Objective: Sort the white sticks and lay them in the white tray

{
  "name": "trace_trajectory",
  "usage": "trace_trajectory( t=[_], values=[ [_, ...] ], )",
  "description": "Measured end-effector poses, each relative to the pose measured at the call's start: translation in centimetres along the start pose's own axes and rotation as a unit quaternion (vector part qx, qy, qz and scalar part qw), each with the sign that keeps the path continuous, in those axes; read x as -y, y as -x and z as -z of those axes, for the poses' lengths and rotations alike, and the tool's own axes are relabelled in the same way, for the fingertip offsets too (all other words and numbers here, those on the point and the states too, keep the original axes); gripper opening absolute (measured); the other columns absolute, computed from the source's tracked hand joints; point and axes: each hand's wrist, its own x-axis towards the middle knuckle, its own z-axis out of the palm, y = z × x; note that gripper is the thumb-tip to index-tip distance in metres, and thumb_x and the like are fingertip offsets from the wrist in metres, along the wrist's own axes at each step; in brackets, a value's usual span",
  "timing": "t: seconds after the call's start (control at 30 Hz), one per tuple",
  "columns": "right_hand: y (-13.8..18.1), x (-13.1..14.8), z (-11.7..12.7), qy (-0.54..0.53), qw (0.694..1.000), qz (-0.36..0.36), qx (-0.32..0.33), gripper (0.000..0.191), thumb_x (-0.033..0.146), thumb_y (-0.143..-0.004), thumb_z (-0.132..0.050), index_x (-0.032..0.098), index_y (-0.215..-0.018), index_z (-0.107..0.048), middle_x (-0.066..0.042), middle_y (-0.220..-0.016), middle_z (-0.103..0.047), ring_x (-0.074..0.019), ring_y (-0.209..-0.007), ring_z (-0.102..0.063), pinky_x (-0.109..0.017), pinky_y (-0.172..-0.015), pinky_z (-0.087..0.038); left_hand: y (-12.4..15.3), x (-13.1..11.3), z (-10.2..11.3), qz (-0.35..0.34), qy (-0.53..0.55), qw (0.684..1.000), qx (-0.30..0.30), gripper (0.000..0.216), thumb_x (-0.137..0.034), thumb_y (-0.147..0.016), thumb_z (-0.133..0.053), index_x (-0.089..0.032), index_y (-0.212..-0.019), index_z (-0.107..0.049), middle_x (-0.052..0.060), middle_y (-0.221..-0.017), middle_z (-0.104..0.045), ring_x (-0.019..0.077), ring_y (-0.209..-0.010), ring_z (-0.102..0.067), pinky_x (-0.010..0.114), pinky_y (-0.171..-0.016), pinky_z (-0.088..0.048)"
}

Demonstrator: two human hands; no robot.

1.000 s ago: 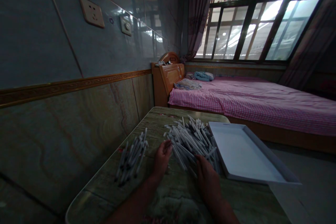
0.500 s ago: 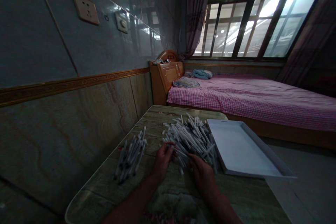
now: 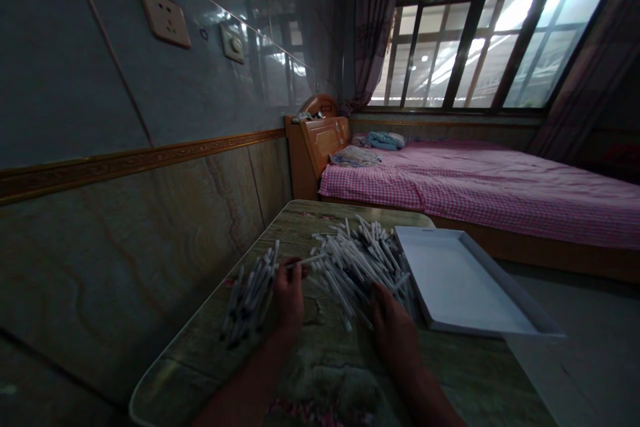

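My left hand [image 3: 289,297] is closed on a slim white pen-like tube [image 3: 313,259], which points right from the fingertips. The hand is just right of a smaller bundle of similar tubes [image 3: 250,293], some with dark ends, lying roughly side by side. A larger loose heap of white and clear tubes [image 3: 357,257] is spread across the middle of the table. At its near right edge, my right hand [image 3: 395,327] has its fingers curled together against the tubes. What is between those fingers is hidden.
A shallow white tray [image 3: 470,280] lies on the right of the table [image 3: 320,373], reaching past its edge. Tiled wall [image 3: 200,227] runs along the left. Behind the table is a bed [image 3: 475,180] with a pink checked cover, below a window.
My left hand has moved left from the heap toward the smaller bundle, carrying a tube. My right hand has shifted slightly right and stays at the heap's near edge.
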Motion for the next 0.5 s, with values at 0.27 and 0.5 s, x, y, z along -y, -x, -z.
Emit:
trace_trajectory(
  t=[0.27,0.5],
  values=[
    [-0.2,0.9,1.0,0.039,0.996,0.073,-0.015,0.032,0.019,-0.091,-0.047,0.023,-0.118,-0.063,-0.008,-0.111,-0.066,-0.0219,-0.096,-0.064,-0.033,-0.08,-0.053,2.7,0.7,-1.0,-0.049,-0.113,0.977,0.173,0.016,-0.02,-0.069,-0.071,-0.021,-0.085,-0.073,0.006,-0.094,-0.069,0.0213,-0.091,-0.065,0.03,-0.082,-0.051],
    [0.3,3.5,1.8,0.066,0.962,0.219,0.146,0.024,0.013,-0.083,-0.063,0.03,-0.097,-0.071,-0.001,-0.102,-0.067,-0.0225,-0.096,-0.056,-0.036,-0.083,-0.044,2.4,1.7,-0.9,-0.046,-0.187,0.959,0.207,0.018,-0.02,-0.078,-0.054,-0.019,-0.089,-0.069,0.005,-0.09,-0.072,0.0202,-0.087,-0.067,0.033,-0.081,-0.051]
  ],
)
